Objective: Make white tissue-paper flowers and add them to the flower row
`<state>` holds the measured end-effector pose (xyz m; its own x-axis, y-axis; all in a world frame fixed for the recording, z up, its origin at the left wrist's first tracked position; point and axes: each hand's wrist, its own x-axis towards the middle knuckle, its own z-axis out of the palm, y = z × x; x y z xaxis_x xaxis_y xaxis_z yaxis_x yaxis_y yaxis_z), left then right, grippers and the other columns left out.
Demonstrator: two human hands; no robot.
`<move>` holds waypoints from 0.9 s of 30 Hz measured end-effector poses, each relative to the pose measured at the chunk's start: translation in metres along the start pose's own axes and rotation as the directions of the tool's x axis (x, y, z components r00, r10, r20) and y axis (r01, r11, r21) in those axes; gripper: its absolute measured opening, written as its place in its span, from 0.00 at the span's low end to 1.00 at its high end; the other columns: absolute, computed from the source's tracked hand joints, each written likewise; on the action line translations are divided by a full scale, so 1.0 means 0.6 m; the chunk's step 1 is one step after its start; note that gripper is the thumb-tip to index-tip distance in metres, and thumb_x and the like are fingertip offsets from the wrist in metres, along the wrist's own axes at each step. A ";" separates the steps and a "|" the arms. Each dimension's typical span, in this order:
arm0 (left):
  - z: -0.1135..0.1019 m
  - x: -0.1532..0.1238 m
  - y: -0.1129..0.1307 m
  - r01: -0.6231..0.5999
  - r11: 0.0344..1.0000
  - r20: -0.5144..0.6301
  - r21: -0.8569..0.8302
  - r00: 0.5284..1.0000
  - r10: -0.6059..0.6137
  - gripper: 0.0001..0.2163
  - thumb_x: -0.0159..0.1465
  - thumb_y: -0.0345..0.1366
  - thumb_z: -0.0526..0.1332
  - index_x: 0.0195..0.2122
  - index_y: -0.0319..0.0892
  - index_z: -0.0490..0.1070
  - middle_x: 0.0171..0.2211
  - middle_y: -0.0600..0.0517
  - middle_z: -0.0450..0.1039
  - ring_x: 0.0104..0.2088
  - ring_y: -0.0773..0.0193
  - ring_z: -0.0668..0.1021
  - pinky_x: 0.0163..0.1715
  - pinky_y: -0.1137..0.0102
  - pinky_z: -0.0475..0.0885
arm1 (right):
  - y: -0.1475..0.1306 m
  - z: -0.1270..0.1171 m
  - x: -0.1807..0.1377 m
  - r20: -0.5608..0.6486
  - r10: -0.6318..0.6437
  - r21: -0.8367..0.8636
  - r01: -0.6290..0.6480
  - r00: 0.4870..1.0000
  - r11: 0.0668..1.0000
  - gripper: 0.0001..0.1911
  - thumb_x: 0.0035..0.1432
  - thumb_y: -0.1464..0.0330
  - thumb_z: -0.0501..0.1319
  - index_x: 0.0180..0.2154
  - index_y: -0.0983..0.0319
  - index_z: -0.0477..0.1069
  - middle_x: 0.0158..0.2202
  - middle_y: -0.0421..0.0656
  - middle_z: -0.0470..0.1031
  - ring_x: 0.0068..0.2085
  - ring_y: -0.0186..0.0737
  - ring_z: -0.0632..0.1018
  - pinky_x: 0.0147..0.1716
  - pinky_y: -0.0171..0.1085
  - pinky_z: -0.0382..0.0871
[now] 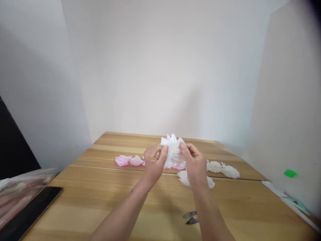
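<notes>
Both my hands hold a white tissue-paper flower [173, 150] up above a wooden table [100, 194]. My left hand [154, 162] pinches its left side with thumb and fingers closed. My right hand [194, 162] grips its right side, fingers curled. Behind the hands a row of paper flowers lies on the table: pink-and-white ones [127, 160] to the left, white ones [223, 168] to the right, and one white flower [184, 177] nearer to me.
Scissors [191, 217] lie on the table near my right forearm. A dark phone or tablet [30, 211] sits at the left edge beside a plastic bag [17, 187]. White walls enclose the table on three sides. Papers [291, 199] lie at the right edge.
</notes>
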<state>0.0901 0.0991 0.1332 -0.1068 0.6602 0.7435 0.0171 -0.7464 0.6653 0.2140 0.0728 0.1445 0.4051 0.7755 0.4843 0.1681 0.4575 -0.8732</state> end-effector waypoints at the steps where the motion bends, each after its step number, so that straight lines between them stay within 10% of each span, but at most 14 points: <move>1: 0.000 0.000 -0.001 0.022 1.000 -0.009 -0.019 1.000 -0.023 0.19 0.63 0.40 0.55 0.17 0.41 0.54 0.17 0.57 0.51 0.20 0.71 0.57 0.23 0.73 0.54 | 0.002 0.001 0.001 0.009 0.020 0.039 -0.021 1.000 0.999 0.17 0.53 0.55 0.62 0.28 0.62 0.71 0.24 0.38 0.69 0.25 0.33 0.68 0.24 0.31 0.63; 12: -0.004 0.004 0.009 -0.086 0.995 0.031 0.059 0.996 0.085 0.18 0.63 0.39 0.55 0.17 0.41 0.55 0.17 0.57 0.56 0.21 0.71 0.60 0.25 0.73 0.57 | 0.003 0.006 -0.004 -0.013 -0.029 -0.150 0.026 1.000 0.988 0.18 0.53 0.54 0.62 0.24 0.62 0.68 0.20 0.35 0.61 0.22 0.30 0.62 0.21 0.30 0.56; 19: 0.003 0.010 -0.004 0.175 0.971 -0.052 -0.160 0.981 -0.186 0.20 0.62 0.44 0.56 0.18 0.41 0.51 0.18 0.58 0.47 0.21 0.72 0.53 0.21 0.74 0.52 | 0.007 0.000 0.004 0.076 -0.006 0.087 -0.001 0.997 0.996 0.19 0.58 0.54 0.57 0.28 0.62 0.70 0.21 0.37 0.65 0.23 0.32 0.66 0.22 0.31 0.62; 27: 0.001 0.009 -0.003 0.193 0.964 -0.028 -0.182 0.979 -0.201 0.20 0.62 0.45 0.56 0.19 0.41 0.52 0.18 0.58 0.48 0.21 0.73 0.54 0.21 0.75 0.53 | -0.017 -0.008 -0.004 0.154 -0.106 -0.244 0.142 0.982 0.959 0.14 0.56 0.58 0.60 0.29 0.62 0.72 0.23 0.37 0.69 0.25 0.33 0.69 0.25 0.29 0.62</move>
<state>0.0902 0.1040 0.1359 -0.1358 0.7944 0.5920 -0.1854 -0.6073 0.7725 0.2154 0.0644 0.1522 0.2419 0.7801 0.5770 0.4384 0.4426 -0.7822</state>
